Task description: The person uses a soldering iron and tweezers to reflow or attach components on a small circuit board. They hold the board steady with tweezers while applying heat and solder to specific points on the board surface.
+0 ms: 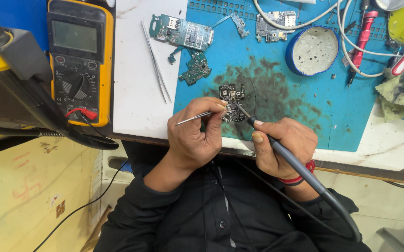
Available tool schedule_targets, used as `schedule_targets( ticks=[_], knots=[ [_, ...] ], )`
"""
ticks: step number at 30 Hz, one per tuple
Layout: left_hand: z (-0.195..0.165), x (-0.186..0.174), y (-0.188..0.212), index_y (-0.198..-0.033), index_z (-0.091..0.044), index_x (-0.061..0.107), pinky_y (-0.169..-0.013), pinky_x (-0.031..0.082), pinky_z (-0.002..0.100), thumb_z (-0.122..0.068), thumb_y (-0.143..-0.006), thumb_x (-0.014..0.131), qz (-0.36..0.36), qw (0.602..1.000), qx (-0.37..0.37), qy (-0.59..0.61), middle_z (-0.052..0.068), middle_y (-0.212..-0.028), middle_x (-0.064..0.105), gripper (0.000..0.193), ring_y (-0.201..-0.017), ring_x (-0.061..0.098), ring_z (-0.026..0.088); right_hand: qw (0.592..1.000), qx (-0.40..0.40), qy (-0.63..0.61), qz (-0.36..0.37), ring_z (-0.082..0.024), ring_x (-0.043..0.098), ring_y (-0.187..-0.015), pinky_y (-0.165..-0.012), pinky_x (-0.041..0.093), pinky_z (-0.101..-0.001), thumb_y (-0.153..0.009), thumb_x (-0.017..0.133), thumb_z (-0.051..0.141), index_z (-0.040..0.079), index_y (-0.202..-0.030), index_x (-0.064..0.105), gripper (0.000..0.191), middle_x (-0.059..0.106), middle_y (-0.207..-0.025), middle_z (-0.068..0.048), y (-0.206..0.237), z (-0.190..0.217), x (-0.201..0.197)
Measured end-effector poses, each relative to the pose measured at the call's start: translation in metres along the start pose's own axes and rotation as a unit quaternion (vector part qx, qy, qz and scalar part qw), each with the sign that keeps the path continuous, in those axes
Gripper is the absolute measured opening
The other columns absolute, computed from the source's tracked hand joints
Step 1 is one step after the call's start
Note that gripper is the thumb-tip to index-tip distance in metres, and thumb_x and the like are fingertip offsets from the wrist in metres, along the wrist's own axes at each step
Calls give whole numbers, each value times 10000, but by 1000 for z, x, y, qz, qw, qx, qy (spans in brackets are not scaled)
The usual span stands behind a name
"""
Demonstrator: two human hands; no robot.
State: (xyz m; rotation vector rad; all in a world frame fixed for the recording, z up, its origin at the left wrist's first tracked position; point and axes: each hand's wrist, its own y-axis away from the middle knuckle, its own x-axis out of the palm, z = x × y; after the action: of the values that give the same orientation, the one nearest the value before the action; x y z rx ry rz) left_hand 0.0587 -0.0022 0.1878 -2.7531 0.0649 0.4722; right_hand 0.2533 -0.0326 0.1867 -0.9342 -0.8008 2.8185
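Circuit board, small and dark, lies on the scorched patch of the blue mat, long axis running away from me, at the near edge of the bench. My left hand has its grip closed on thin tweezers, tips hidden at the board's left edge. My right hand grips a soldering iron like a pen, tip slanting up-left onto the board's right side. Both hands flank it; left slightly nearer.
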Motion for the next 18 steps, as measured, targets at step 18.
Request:
schedule_targets(
  ticks=[18],
  knots=[
    [0,0,2,-1092,-44,584,-740,613,263,10,-1011,711,-3,1000,10,-12,89,-1066,735,159,-871,762,178,1000,1,-4,3,-213,592,-592,-531,424,-293,-990,743,98,-11,-1010,678,128,615,-695,-71,3,1,-3]
  ],
)
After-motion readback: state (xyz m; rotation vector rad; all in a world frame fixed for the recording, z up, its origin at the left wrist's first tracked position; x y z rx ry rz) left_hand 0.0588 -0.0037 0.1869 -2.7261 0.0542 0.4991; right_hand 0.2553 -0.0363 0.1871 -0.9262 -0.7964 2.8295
